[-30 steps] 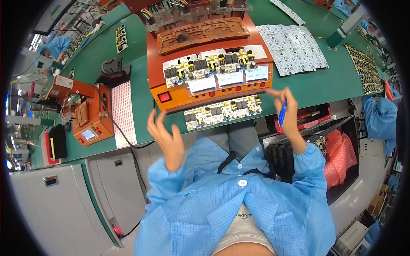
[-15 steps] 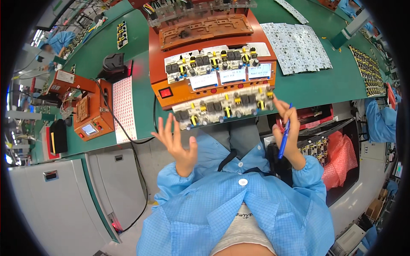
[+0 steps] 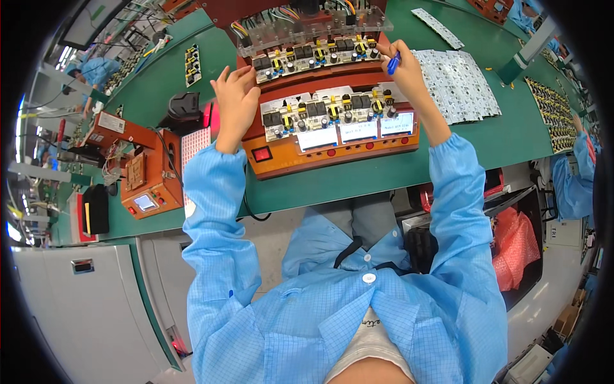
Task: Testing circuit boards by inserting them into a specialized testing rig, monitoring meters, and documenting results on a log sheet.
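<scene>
A long circuit board (image 3: 320, 59) with black, yellow and white components lies on the brown bed of an orange-red test fixture, just below its clear plastic plate (image 3: 307, 32). My left hand (image 3: 236, 102) is at the board's left end, its fingertips against the edge. At the opposite end is my right hand (image 3: 406, 67), fingertips by the board's corner, with a blue pen (image 3: 394, 63) gripped in the same hand. Nearer to me, a second populated board (image 3: 329, 114) rests on the fixture's front, above its lit displays (image 3: 361, 132).
Pale bare board panels (image 3: 457, 86) lie right of the fixture. Populated boards (image 3: 550, 115) stand farther right. A smaller orange tester (image 3: 150, 169) and a black scanner-like device (image 3: 185, 112) are at left. Pink bubble wrap (image 3: 515, 246) fills a bin below the table's right edge.
Both hands have moved forward and up, carrying the circuit board from above the table's front edge to the fixture bed. The pen has stayed in my right hand.
</scene>
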{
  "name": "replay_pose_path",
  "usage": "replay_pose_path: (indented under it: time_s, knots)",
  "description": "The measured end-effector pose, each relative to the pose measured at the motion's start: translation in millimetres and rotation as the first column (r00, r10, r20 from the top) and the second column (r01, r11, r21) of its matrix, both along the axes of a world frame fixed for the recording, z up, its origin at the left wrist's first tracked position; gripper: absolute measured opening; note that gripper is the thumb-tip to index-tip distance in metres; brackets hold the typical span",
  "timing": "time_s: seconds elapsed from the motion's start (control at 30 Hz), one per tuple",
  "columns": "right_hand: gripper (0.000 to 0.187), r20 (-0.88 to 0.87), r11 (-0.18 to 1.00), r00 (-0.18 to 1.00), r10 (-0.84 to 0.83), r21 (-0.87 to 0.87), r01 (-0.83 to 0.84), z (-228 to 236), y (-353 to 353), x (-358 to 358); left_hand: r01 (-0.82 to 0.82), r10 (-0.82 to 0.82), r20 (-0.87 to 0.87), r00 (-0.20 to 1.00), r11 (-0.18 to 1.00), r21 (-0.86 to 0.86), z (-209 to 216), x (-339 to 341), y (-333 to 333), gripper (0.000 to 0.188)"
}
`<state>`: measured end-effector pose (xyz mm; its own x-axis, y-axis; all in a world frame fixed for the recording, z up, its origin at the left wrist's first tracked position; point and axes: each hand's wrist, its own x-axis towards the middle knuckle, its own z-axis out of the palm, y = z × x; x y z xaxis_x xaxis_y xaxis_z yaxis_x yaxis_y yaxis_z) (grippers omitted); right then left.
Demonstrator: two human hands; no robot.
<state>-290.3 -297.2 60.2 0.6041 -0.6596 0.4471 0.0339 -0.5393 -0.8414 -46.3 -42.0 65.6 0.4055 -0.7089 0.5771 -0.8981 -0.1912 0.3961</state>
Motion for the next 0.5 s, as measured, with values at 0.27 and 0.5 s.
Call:
replay_pose_path:
  time_s: [0.27, 0.5]
  knots:
    - [0.026, -0.196, 0.986, 0.978, -0.073, -0.163, 0.04, 10.8, 1.4, -8.2, -0.01, 0.011, -0.028, 1.0, 0.999, 0.053, -12.8, 13.6, -6.6, 0.042]
    - [0.026, -0.216, 0.85, 0.968, -0.131, -0.526, -0.002, 0.6, -6.9, -10.5, 0.024, -0.023, -0.041, 0.999, 1.0, 0.018, -13.4, 14.1, -10.1, 0.043]
